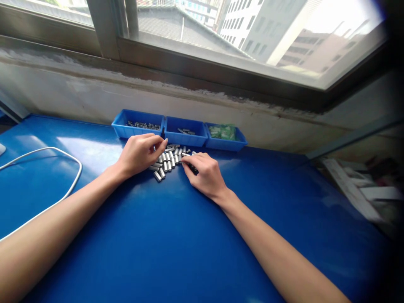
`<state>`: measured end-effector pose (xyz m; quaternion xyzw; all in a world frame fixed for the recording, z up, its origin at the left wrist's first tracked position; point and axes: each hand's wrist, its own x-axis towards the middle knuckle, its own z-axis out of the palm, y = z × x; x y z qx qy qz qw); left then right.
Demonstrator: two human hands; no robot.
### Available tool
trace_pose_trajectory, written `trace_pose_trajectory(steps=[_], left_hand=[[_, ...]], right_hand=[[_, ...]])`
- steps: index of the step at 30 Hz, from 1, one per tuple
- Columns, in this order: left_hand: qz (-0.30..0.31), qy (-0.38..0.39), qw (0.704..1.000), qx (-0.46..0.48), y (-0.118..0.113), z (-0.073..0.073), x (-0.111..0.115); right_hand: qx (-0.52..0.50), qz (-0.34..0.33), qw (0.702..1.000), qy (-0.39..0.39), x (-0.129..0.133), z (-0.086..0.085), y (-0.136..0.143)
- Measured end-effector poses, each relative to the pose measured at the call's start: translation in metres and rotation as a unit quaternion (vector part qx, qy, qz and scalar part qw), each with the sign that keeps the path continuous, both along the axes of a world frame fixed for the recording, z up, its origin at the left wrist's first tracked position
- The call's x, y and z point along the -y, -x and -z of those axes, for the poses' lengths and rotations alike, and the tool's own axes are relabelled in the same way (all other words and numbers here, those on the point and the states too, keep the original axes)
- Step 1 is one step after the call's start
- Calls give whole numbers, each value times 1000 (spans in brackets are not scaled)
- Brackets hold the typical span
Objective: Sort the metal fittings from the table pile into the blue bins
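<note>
A pile of short silver metal pieces, like small sleeves or long nuts, lies on the blue tabletop between my hands. My left hand is over the pile's left side, thumb and fingertips brought together. Something small and dark shows at those fingertips, too small to name. At the pile's right edge is my right hand, its fingers curled and the thumb pressed in beside the metal pieces. Whatever lies between the right fingers is hidden. Parts of the pile are covered by both hands.
Behind the pile stand three joined blue bins: the left bin with small metal parts, the middle bin with several longer ones, the right bin with green plastic bags. A white cable curves across the blue table. A window is beyond.
</note>
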<state>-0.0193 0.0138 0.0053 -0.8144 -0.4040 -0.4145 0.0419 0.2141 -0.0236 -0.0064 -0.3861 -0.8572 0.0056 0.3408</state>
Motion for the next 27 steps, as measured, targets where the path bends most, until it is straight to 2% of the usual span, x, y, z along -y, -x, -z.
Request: trace_pose_trajectory(steps=[4, 8, 10, 12, 16, 19, 21, 27], left_hand=[[3, -3, 1000, -11, 0, 0, 2], [17, -8, 1000, -5, -1, 0, 4], [37, -2, 999, -2, -2, 0, 5], [62, 9, 998, -6, -4, -1, 8], [103, 17, 994, -9, -10, -4, 13], [119, 24, 993, 2, -16, -7, 17], [126, 27, 992, 2, -19, -7, 18], [168, -9, 986, -7, -19, -2, 15]], right_hand=[[-33, 8, 999, -11, 3, 0, 1], [-158, 27, 987, 25, 3, -4, 4], [-262, 37, 961, 86, 1, -5, 5], [-357, 38, 921, 149, -3, -6, 5], [-464, 25, 859, 213, -9, -8, 3], [-497, 13, 831, 249, -10, -9, 3], [-500, 7, 825, 265, -9, -9, 5], [-460, -16, 837, 297, -5, -6, 12]])
